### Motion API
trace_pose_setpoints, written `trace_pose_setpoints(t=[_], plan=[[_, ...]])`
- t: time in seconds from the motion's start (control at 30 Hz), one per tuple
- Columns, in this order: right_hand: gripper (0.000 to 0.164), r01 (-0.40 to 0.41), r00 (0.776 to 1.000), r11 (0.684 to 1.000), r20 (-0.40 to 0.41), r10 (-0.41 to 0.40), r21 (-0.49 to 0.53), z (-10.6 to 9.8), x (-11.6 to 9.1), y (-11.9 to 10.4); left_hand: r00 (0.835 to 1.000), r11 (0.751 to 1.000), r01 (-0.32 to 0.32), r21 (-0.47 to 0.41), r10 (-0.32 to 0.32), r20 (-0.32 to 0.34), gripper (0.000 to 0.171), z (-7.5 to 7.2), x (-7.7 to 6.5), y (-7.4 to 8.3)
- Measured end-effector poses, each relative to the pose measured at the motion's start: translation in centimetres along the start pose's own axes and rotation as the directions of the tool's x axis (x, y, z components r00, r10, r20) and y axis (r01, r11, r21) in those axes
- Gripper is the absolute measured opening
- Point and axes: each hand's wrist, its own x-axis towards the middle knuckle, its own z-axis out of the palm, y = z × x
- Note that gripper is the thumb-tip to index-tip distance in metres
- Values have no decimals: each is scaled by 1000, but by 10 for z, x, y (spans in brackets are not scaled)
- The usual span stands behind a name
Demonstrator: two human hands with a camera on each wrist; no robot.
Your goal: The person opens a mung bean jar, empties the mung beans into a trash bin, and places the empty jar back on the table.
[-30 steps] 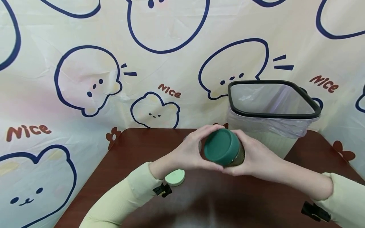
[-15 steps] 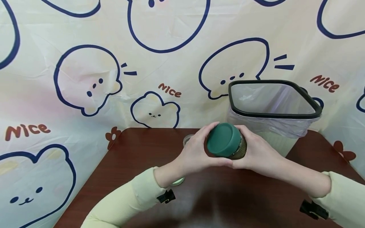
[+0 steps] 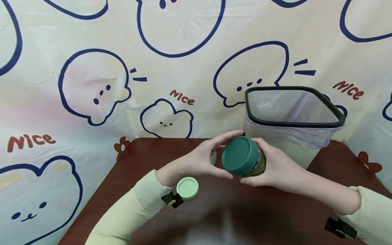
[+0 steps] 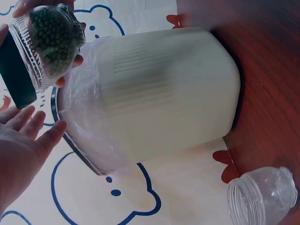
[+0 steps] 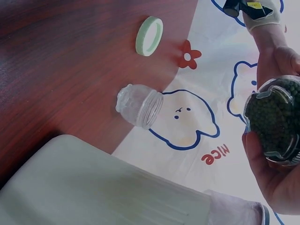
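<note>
Right hand grips the bean jar, thumb along the near side, fingers wrapped round the far right side; wrist fairly straight, forearm reaching in from the near right edge toward the far left. Left hand is held loose just left of the jar: fingers extended, thumb well apart from them, making a wide C that faces the dark green lid. Left wrist view has these fingers spread just beside the lid; contact, cannot tell. Left forearm slants in from the near left, pale sleeve ending short of the wrist, black wrist mount at the cuff. Bean jar is up off the table, between the two hands, lid on and uppermost, body tilted; small green beans show through its clear side. Bin with black rim and bagged mouth stands far right, beyond the right hand. Clear jar, lidless, stands at the far side of the table, left of the bin, mostly behind the left hand in head view. Light green lid lies on the table just nearer than the left wrist.
</note>
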Motion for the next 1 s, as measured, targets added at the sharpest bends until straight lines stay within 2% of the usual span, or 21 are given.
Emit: trace_pose_setpoints(t=[0.17, 0.37, 0.5, 0.7, 0.8, 0.9, 0.93, 0.97, 1.0], plan=[[84, 11, 1000, 1000, 1, -11, -13, 2, 1, 1, 1000, 999, 22, 23, -22, -7, 91, 3, 0, 1], [84, 13, 1000, 1000, 5, -13, -6, 3, 1, 0, 998, 997, 27, 79, -22, -64, 91, 7, -1, 1], [85, 13, 1000, 1000, -1, -13, -18, 3, 0, 0, 993, 985, 54, 165, -36, -110, 94, 12, -2, 4], [82, 10, 1000, 999, -16, -11, -44, 6, -1, 1, 974, 935, 155, 319, -91, -206, 80, 22, -5, 12], [81, 2, 1000, 999, -18, -3, -43, 6, -2, 1, 961, 888, 206, 411, -105, -255, 74, 27, -4, 14], [81, 1, 1000, 999, -17, -1, -38, 6, -2, 2, 954, 837, 252, 485, -131, -270, 77, 30, -4, 16], [81, 3, 1000, 999, -17, -4, -36, 6, -2, 3, 955, 831, 258, 492, -142, -261, 81, 30, -4, 17], [81, 6, 1000, 999, -18, -7, -33, 6, -2, 3, 957, 837, 257, 482, -153, -246, 84, 29, -4, 16], [81, 9, 1000, 1000, -18, -10, -30, 6, -1, 3, 960, 855, 253, 454, -163, -228, 87, 28, -4, 16]])
